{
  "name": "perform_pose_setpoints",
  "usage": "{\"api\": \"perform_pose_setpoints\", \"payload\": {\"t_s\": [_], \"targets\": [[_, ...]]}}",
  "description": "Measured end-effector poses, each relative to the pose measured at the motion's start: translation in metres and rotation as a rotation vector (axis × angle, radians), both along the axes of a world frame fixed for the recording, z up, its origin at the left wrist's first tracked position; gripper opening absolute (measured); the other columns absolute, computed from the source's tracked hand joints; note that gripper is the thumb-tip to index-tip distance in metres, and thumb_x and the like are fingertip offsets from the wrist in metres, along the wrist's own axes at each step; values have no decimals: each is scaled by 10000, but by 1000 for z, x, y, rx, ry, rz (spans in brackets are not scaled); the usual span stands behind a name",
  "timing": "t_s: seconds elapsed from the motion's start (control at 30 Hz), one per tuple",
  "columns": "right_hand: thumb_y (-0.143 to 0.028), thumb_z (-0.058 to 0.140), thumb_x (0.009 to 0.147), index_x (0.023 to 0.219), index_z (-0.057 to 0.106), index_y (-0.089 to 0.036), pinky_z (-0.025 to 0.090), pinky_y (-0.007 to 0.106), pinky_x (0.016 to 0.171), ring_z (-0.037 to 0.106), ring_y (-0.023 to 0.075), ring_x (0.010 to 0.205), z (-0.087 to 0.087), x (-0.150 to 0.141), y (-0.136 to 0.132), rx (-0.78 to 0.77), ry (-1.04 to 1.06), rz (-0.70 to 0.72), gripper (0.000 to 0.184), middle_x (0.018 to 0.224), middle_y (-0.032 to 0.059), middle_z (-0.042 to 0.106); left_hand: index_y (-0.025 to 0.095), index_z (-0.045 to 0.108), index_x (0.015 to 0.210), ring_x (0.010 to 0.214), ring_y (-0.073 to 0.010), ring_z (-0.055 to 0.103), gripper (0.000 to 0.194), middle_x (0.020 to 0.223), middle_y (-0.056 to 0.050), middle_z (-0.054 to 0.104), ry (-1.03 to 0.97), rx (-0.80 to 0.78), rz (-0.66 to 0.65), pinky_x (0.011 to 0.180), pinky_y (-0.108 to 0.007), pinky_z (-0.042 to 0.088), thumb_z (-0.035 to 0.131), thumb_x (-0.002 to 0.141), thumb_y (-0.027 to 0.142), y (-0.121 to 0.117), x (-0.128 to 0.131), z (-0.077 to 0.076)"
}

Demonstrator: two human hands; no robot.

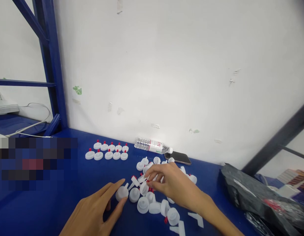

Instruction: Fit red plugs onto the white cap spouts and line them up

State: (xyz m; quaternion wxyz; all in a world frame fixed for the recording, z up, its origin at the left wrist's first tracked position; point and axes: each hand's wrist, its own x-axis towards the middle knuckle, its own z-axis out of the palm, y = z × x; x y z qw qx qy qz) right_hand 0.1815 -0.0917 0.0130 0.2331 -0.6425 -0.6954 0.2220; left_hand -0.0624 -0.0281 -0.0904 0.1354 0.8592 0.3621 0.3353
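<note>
Fingers (114, 187) of the left hand (97, 205), at the lower centre of the frame, are narrowly spaced, with thumb and forefinger on opposite sides of a white cap (121, 194). Its spout (126, 185), the long axis, points upward and leans rightward. At centre right, the right hand (173, 182) has thumb and forefinger nearly together, apparently pinching a red tip (148, 181); exact contact is unclear against the loose caps (143, 205) around it. That white cap lies left of and slightly below the red tip, apart from it; the left hand is nearer.
</note>
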Motion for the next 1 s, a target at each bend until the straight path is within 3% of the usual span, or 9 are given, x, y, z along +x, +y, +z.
{"api": "perform_pose_setpoints", "payload": {"t_s": [0.1,0.23,0.4,0.57,0.83,1.0], "targets": [[-259,746,873,1075,808,-313,559,267,702,717,152,744,-2,-13,-1,45,231,18,218,925,-14,795,388,621,1300,597,-88,677,344,808,95,720,-4,-17,-65,569,-176,521,543,982,490,-2,0,1],[-291,791,848,935,828,-288,537,250,694,712,149,789,-15,-27,0,83,445,2,95,913,-11,794,425,608,1270,662,-64,692,284,955,108,739,-2,-37,-179,624,-152,523,560,990,433,-6,2,7],[-223,815,812,873,825,-257,532,231,708,715,140,769,-34,-39,1,72,545,-11,71,821,-20,788,427,609,1245,731,-70,718,263,976,116,745,-12,-23,-209,643,-153,518,585,982,416,-6,3,6],[-259,870,767,857,821,-229,548,217,705,736,147,769,-37,-41,2,26,702,-8,106,836,-1,799,415,588,1266,699,-62,698,266,986,109,737,0,-62,-231,627,-162,499,562,1002,415,-5,1,4],[-302,902,736,870,814,-210,553,206,708,750,154,778,-41,-41,1,9,759,-19,185,825,12,803,330,618,1157,634,-66,697,170,914,86,736,-60,82,-217,553,-168,488,555,1008,381,-10,2,11],[-244,823,803,877,807,-218,563,224,753,743,150,790,-40,-44,-3,101,622,-29,80,839,6,796,318,588,1282,820,-91,759,277,1052,55,759,-65,180,-181,676,-164,545,558,1011,369,-8,2,9]]}}
